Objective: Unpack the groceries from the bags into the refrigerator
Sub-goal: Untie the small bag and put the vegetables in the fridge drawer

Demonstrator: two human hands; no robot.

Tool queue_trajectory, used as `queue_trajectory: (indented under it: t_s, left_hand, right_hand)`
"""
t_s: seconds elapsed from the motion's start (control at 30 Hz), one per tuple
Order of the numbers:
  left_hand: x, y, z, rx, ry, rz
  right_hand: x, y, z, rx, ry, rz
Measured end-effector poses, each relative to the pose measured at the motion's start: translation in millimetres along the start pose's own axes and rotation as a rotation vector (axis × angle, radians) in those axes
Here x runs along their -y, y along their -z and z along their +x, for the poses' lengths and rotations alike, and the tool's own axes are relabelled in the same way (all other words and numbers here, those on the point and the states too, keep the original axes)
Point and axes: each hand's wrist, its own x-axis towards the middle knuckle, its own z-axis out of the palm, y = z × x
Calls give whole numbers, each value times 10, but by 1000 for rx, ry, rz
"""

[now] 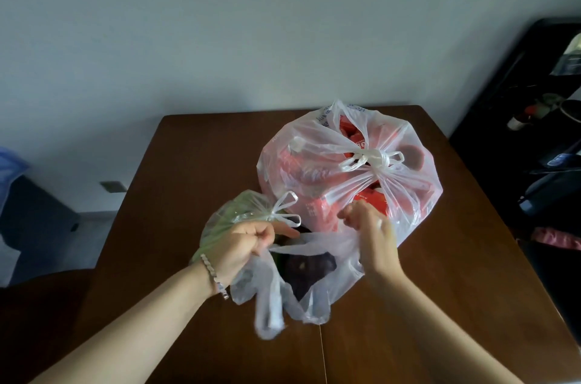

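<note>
On the brown wooden table [176, 195], three plastic bags sit close together against a pale wall. Largest is the knotted white bag [345, 170] toward the far right of the tabletop, its handles tied at the top and red packages showing through the film. Nearer the person, touching its front, lies the open clear bag [314, 283], with something dark purple inside that is too dim to name. To the left of both, partly behind the left wrist, is the small tied bag [232, 217] holding something green, its knot loops standing up.

Both hands are at the mouth of the open clear bag, pulling its rim apart. The left hand [242, 245] is closed in a loose fist, the film pinched between thumb and fingers at the bag's left edge; a metal bracelet [213, 273] circles the wrist. The right hand [371, 226] grips the right edge, fingers curled down over the plastic, with its knuckles just in front of the knotted white bag.
</note>
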Motion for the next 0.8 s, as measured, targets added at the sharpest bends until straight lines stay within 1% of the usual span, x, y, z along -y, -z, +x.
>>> queue_trajectory:
  t_s: [0.03, 0.07, 0.1, 0.13, 0.17, 0.2, 0.23, 0.27, 0.3, 0.33, 0.37, 0.4, 0.43, 0.47, 0.5, 0.53, 0.57, 0.6, 0.67, 0.7, 0.73, 0.77, 0.8]
  left_hand:
    - [-26, 12, -2, 50, 29, -49]
    - [-33, 28, -5, 110, 48, -60]
    - [-27, 33, -15, 183, 41, -20]
    - [-42, 22, -49, 262, 30, 18]
    - [-74, -6, -92, 348, 49, 63]
    - [-104, -32, -133, 423, 68, 172]
    - [-117, -66, -159, 466, 61, 383]
    - [-152, -95, -182, 507, 40, 694]
    - [-167, -101, -190, 529, 24, 1068]
    - [-145, -100, -187, 510, 21, 1359]
    - [-107, -107, -185, 419, 26, 1490]
    - [-47, -113, -163, 279, 32, 1502]
    - [3, -130, -148, 138, 44, 1492]
    - [58, -136, -120, 39, 75, 1511]
    - [99, -135, -93, -12, 120, 1561]
    - [151, -140, -74, -12, 186, 1636]
    - [216, -144, -67, 37, 277, 1715]
    - [262, -132, -76, 103, 346, 1764]
    - [338, -31, -92, 201, 417, 1810]
    - [394, 53, -109, 208, 429, 1803]
    - [441, 127, -130, 196, 408, 1785]
    - [468, 185, -163, 170, 366, 1769]
    - [488, 228, -190, 134, 337, 1748]
  right_hand:
    - [90, 7, 77, 6, -114, 230]
    - [158, 25, 142, 14, -217, 374]
    - [210, 48, 191, 24, -294, 432]
    - [224, 64, 233, 51, -298, 372]
    - [199, 89, 254, 109, -218, 204]
    - [158, 121, 255, 203, -60, -41]
    - [88, 167, 256, 325, 166, -319]
    - [3, 215, 264, 466, 437, -592]
    - [-59, 257, 267, 601, 681, -829]
    - [-117, 286, 256, 729, 857, -997]
    - [-178, 309, 232, 836, 925, -1110]
    - [-232, 309, 207, 902, 956, -1179]
    - [-244, 277, 187, 943, 942, -1228]
    - [-232, 232, 177, 980, 873, -1306]
    - [-208, 187, 176, 975, 810, -1419]
    - [-228, 169, 201, 907, 809, -1494]
    - [-213, 152, 220, 878, 749, -1573]
    - [-227, 144, 254, 834, 685, -1601]
    - [-238, 170, 331, 818, 556, -1716]
    - [-251, 190, 372, 818, 503, -1768]
    - [-354, 222, 434, 749, 544, -1775]
    - [-402, 221, 476, 700, 529, -1790]
    - [-399, 171, 462, 680, 472, -1795]
